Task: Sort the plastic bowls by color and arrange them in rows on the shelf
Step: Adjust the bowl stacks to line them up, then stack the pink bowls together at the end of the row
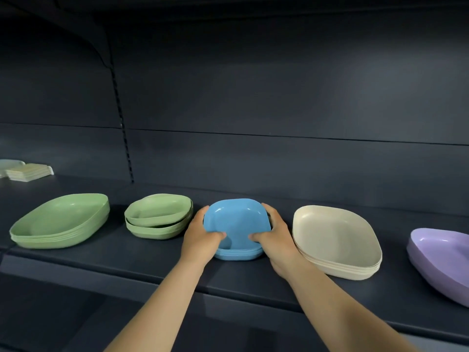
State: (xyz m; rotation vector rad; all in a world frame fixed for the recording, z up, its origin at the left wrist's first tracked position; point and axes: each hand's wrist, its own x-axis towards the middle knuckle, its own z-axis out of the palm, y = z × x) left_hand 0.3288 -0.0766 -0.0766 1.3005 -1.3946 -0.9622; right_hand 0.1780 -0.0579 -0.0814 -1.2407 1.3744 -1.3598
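No readable text, label, brand, number or sign shows anywhere in view.

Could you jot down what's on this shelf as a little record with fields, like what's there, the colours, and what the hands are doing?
Place: dark shelf
Row, left to right: large green stack; smaller green stack, top bowl askew; blue stack; cream stack; purple bowls, partly out of view
Left hand: grips the blue stack's left side
Right hand: grips its right side
Far left, behind: pale stack, blurred
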